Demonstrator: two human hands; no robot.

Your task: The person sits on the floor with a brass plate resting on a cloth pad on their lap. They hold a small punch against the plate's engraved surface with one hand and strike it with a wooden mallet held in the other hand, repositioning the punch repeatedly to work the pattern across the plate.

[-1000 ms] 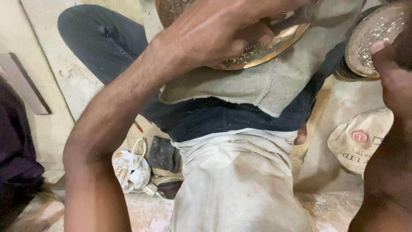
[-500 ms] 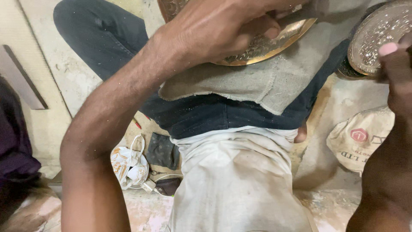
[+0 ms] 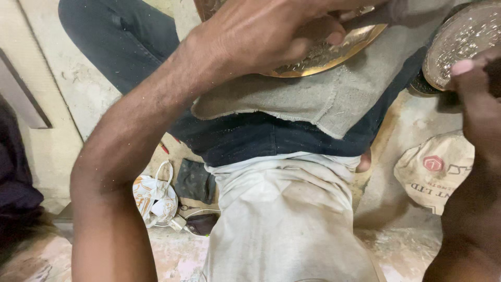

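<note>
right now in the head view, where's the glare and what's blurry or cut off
Head view: glare glints off the brass plate under the left hand; the second embossed plate sparkles at the top right edge; the right hand is dark, soft and cropped by the frame; the white shirt is evenly lit; the sack is slightly soft.

glossy embossed brass plate on rough grey cloth (frayed edges), dusty matt stone floor
</note>
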